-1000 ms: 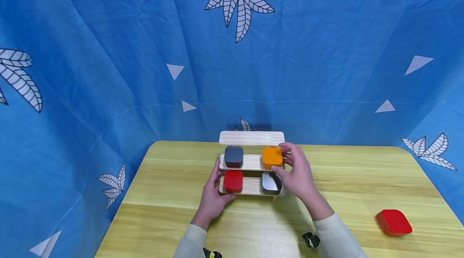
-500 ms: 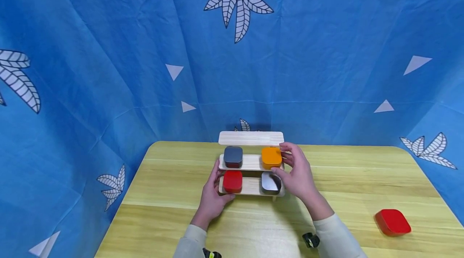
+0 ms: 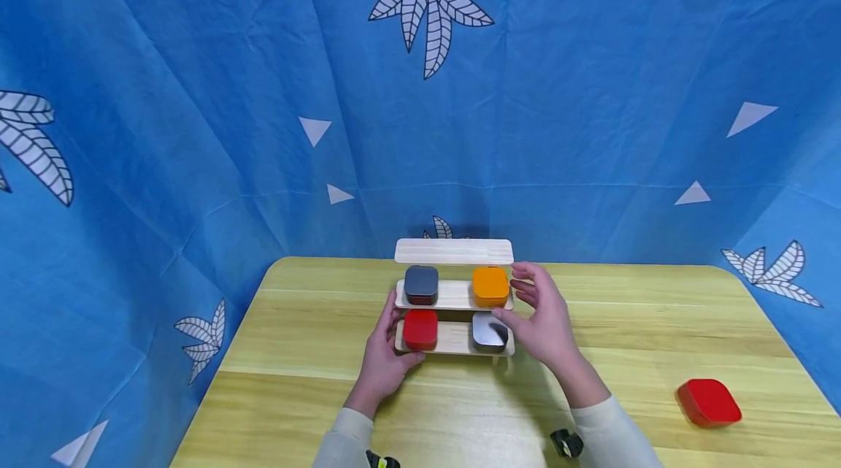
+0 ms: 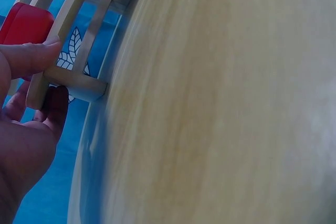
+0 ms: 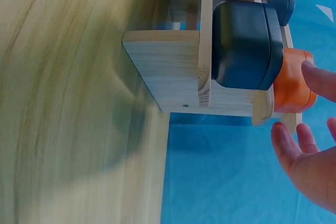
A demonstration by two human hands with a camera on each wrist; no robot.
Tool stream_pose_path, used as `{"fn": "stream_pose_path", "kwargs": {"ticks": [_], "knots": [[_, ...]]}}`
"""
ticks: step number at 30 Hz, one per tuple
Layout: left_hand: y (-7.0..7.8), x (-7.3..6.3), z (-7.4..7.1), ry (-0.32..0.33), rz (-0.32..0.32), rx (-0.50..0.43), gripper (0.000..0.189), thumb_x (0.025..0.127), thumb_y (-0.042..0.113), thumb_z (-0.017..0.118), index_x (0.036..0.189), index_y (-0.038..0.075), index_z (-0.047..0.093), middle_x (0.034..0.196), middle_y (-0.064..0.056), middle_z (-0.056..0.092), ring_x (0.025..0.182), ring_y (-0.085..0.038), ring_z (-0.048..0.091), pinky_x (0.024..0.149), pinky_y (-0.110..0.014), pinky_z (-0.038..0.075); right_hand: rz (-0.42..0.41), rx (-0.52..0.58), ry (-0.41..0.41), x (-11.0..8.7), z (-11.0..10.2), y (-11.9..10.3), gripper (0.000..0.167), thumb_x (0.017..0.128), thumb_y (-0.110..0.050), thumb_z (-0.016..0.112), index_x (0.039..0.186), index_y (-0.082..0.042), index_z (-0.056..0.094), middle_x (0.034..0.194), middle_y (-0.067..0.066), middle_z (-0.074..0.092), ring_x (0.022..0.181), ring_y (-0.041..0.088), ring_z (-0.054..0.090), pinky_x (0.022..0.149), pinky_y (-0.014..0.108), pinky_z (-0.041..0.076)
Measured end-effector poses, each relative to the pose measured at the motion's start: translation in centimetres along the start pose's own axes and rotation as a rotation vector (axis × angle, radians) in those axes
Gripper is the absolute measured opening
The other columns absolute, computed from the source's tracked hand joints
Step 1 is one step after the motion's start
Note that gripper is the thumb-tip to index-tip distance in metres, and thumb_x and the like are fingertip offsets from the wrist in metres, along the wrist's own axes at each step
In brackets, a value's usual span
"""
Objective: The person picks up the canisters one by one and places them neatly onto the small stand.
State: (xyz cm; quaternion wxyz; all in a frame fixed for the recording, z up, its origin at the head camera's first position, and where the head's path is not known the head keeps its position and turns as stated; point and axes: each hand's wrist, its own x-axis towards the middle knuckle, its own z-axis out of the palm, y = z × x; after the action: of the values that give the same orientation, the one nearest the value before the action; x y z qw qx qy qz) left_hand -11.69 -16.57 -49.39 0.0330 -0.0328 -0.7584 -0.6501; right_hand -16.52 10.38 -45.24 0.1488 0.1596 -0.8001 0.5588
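A three-tier wooden shelf [image 3: 453, 295] stands near the table's back edge. My left hand [image 3: 384, 362] grips its left end; in the left wrist view the thumb lies over the front of the lowest board and fingers curl beneath. An orange box [image 3: 490, 287] sits at the right end of the middle tier, a dark grey-blue box [image 3: 421, 284] at the left. Below them are a red box [image 3: 420, 329] on the left and a dark box [image 3: 489, 331] with a shiny top on the right. My right hand [image 3: 548, 322] is beside the orange box, its fingers spread and holding nothing.
Another red box [image 3: 709, 402] lies on the wooden table [image 3: 631, 336] at the right. Behind the table hangs a blue cloth [image 3: 578, 125] with leaf patterns, close to the shelf's back. The top tier [image 3: 453, 251] bears nothing.
The right hand has let go of the orange box and drawn slightly to the right. The left hand keeps its grip, and the boxes stay in their places on the shelf.
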Motion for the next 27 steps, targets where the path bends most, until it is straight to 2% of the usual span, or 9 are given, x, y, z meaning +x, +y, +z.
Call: {"fn": "stream_pose_path", "kwargs": {"ticks": [5,9,13,19,22,27], "knots": [[-0.2,0.1,0.0,0.005,-0.018,0.014,0.115,0.073,-0.023,0.074,0.162,0.017,0.014,0.147,-0.012,0.042,0.138,-0.031,0.037,0.1,-0.034,0.047,0.008,0.015,0.009,-0.4,-0.3,0.0,0.076,0.07,0.011,0.086,0.135,-0.002,0.048,0.126,0.018,0.054,0.115,0.034,0.061,0.097,0.04,0.05],[-1.6,0.5,0.0,0.01,-0.023,0.024,0.118,0.072,-0.023,0.075,0.162,0.022,0.013,0.148,-0.01,0.042,0.139,-0.03,0.036,0.102,-0.036,0.045,0.008,0.031,0.015,-0.7,-0.5,0.0,0.075,0.071,0.009,0.086,0.135,-0.001,0.047,0.128,0.021,0.054,0.116,0.036,0.06,0.097,0.039,0.05],[-2.9,0.8,-0.1,0.013,-0.012,0.023,0.121,0.071,-0.021,0.078,0.162,0.029,0.015,0.147,-0.006,0.043,0.139,-0.026,0.037,0.101,-0.034,0.046,0.022,0.032,0.019,-1.0,-0.6,-0.1,0.074,0.073,0.008,0.085,0.135,-0.003,0.047,0.129,0.017,0.055,0.117,0.035,0.06,0.097,0.036,0.05],[-3.1,0.9,-0.2,0.013,-0.007,0.028,0.123,0.071,-0.019,0.079,0.16,0.038,0.015,0.148,-0.002,0.043,0.139,-0.024,0.037,0.099,-0.031,0.047,0.024,0.041,0.03,-1.3,-0.9,-0.1,0.072,0.074,0.006,0.085,0.134,-0.003,0.047,0.13,0.011,0.056,0.117,0.031,0.06,0.097,0.037,0.05],[-3.2,0.9,-0.2,0.014,0.005,0.036,0.123,0.071,-0.02,0.079,0.161,0.037,0.015,0.147,-0.003,0.043,0.138,-0.025,0.037,0.099,-0.032,0.047,0.014,0.031,0.038,-1.4,-1.0,-0.4,0.072,0.074,0.007,0.085,0.135,0.0,0.046,0.13,0.014,0.056,0.116,0.035,0.06,0.097,0.042,0.05],[-3.2,1.1,-0.1,0.013,0.019,0.021,0.122,0.07,-0.023,0.077,0.162,0.028,0.015,0.146,-0.005,0.044,0.138,-0.026,0.038,0.102,-0.033,0.045,0.022,0.034,0.06,-1.6,-1.5,-2.3,0.071,0.073,0.012,0.083,0.133,0.005,0.046,0.128,0.021,0.055,0.114,0.04,0.06,0.095,0.049,0.049]]}}
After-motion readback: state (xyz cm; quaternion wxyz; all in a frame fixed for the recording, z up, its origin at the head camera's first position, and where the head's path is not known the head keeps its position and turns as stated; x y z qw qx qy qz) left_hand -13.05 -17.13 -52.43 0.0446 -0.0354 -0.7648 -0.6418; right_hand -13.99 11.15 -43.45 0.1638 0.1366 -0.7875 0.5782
